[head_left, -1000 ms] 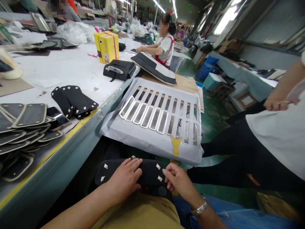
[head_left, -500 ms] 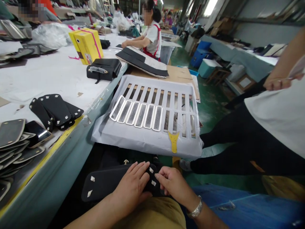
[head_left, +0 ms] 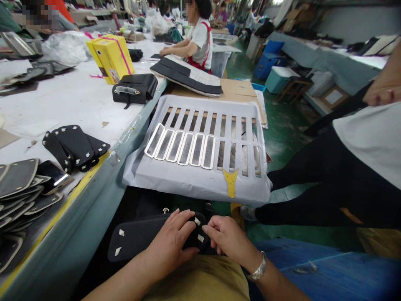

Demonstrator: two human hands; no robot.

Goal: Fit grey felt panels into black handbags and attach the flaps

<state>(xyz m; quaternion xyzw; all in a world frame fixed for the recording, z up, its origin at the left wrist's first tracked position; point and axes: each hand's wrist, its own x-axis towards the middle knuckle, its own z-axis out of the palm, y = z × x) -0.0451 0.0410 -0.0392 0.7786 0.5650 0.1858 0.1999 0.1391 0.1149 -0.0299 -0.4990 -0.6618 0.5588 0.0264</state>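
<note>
A long black panel (head_left: 139, 236) with rounded ends lies across my lap, with small white tabs on it near both ends. My left hand (head_left: 172, 240) holds it near its right end, fingers reaching over to the far edge and thumb towards the near edge. My right hand (head_left: 230, 238) is at the right end of the panel, thumb and forefinger pinched together beside a white tab (head_left: 200, 238). What sits in that pinch, if anything, is too small to see. Behind the panel a gold-coloured metal clasp (head_left: 166, 210) shows on something dark.
Ahead stands a cloth-covered slotted rack (head_left: 188, 184) bearing several white-rimmed strips (head_left: 196, 150) and a yellow piece (head_left: 231, 184). On the left table are black panels (head_left: 75, 144), stacked pieces (head_left: 19, 179), a phone (head_left: 54, 177) and a black bag (head_left: 134, 88). A person in black trousers (head_left: 300, 188) is close right.
The view has shifted slightly. My hands keep nearly the same places on the panel, and my left fingers have drawn back a little. The person at right has moved an arm.
</note>
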